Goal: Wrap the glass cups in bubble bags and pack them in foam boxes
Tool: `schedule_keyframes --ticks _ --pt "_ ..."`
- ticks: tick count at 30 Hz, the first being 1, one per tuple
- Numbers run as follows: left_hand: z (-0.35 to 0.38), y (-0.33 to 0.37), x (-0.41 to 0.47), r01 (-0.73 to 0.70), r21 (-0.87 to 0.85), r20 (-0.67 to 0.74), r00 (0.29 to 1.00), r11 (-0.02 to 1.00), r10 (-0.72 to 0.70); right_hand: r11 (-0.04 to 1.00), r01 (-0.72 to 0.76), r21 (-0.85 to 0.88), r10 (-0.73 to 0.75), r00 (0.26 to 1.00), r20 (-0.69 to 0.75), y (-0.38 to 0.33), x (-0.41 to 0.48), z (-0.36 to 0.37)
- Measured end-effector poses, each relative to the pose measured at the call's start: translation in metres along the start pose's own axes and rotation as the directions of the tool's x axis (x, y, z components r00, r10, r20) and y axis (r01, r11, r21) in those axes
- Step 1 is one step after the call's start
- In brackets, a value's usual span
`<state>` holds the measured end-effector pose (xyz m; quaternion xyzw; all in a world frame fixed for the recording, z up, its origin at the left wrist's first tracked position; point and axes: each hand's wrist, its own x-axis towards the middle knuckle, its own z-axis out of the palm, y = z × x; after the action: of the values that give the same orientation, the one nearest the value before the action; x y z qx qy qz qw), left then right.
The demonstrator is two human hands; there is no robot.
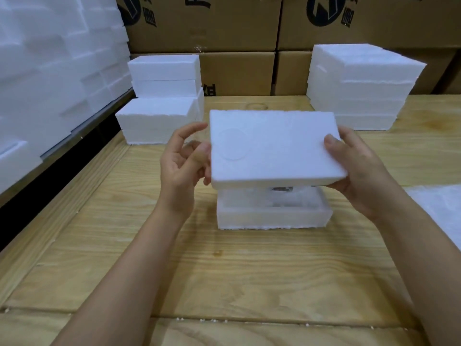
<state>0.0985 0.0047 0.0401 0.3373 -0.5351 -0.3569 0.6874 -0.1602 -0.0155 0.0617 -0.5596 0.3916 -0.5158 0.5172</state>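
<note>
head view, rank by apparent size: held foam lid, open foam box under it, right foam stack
1. foam lid and right foam stack, about alike; the lid is nearer, so unranked
2. open foam box, partly hidden by the lid

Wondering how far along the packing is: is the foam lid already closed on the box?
No: the right hand holds the foam lid above the open foam box, a gap showing between them.

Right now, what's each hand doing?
Left hand: open, loosely curled beside the lid.
Right hand: grips the lid's right end, thumb on top.
</note>
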Motion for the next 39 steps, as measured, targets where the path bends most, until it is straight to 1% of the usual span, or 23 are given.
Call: schedule_keyframes --ticks 1,3,5,7,9,11,13,16,21,26,28,30,33,35,37,39 --pt "-0.001 -0.001 0.0 0.018 0.01 0.034 0.999 1.0 -0.018 1.0 -0.008 -0.021 0.008 1.0 -0.001 0.001 0.0 -0.002" --pt "-0.002 -0.005 -0.001 0.042 0.056 0.057 0.997 0.998 -0.045 0.996 -0.035 -0.081 0.037 0.999 0.026 0.002 0.001 -0.008" --pt "-0.003 -0.008 0.0 0.074 0.088 0.05 0.996 0.993 -0.079 0.985 -0.055 -0.163 0.068 0.995 0.078 0.002 0.001 -0.01" --pt "-0.005 -0.012 0.0 0.121 0.126 0.029 0.992 0.985 -0.126 0.973 -0.07 -0.221 0.089 0.993 0.076 0.004 0.001 -0.012" --pt "-0.006 -0.016 -0.001 0.163 0.146 0.022 0.985 0.976 -0.168 0.969 -0.075 -0.233 0.086 0.996 0.038 0.006 0.001 -0.01" --pt "-0.006 -0.018 -0.003 0.174 0.174 0.047 0.982 0.969 -0.184 0.97 -0.079 -0.232 0.085 0.996 0.017 0.009 0.003 -0.01" --pt "-0.007 -0.018 -0.004 0.165 0.203 0.071 0.981 0.965 -0.182 0.962 -0.098 -0.254 0.107 0.994 0.021 0.012 0.004 -0.01" --pt "-0.007 -0.021 -0.005 0.187 0.183 0.08 0.976 0.965 -0.204 0.952 -0.129 -0.279 0.14 0.99 0.022 0.016 0.005 -0.011" --pt "-0.009 -0.024 -0.003 0.207 0.213 0.082 0.97 0.955 -0.229 0.951 -0.101 -0.292 0.114 0.993 0.028 0.02 0.006 -0.013" --pt "-0.008 -0.023 -0.002 0.215 0.262 0.069 0.968 0.941 -0.241 0.962 -0.106 -0.253 0.128 0.989 0.07 0.024 0.005 -0.01" --pt "-0.008 -0.022 -0.003 0.228 0.256 0.108 0.959 0.94 -0.262 0.966 -0.123 -0.227 0.143 0.987 0.074 0.028 0.005 -0.009" --pt "-0.007 -0.021 -0.004 0.259 0.205 0.154 0.944 0.944 -0.292 0.964 -0.16 -0.214 0.176 0.983 0.056 0.031 0.006 -0.009" --pt "-0.009 -0.019 -0.004 0.262 0.207 0.191 0.934 0.942 -0.302 0.978 -0.165 -0.126 0.171 0.985 0.037 0.032 0.005 -0.006" --pt "-0.015 -0.018 -0.005 0.278 0.219 0.264 0.906 0.935 -0.332 0.987 -0.111 -0.113 0.115 0.993 0.032 0.031 0.005 -0.004" --pt "-0.02 -0.015 -0.005 0.307 0.239 0.361 0.853 0.921 -0.378 0.997 -0.043 -0.066 0.044 0.999 0.022 0.031 0.004 -0.003" --pt "-0.024 -0.012 -0.005 0.311 0.281 0.42 0.811 0.908 -0.408 0.999 0.001 -0.035 -0.001 1.0 -0.02 0.035 0.004 -0.003"
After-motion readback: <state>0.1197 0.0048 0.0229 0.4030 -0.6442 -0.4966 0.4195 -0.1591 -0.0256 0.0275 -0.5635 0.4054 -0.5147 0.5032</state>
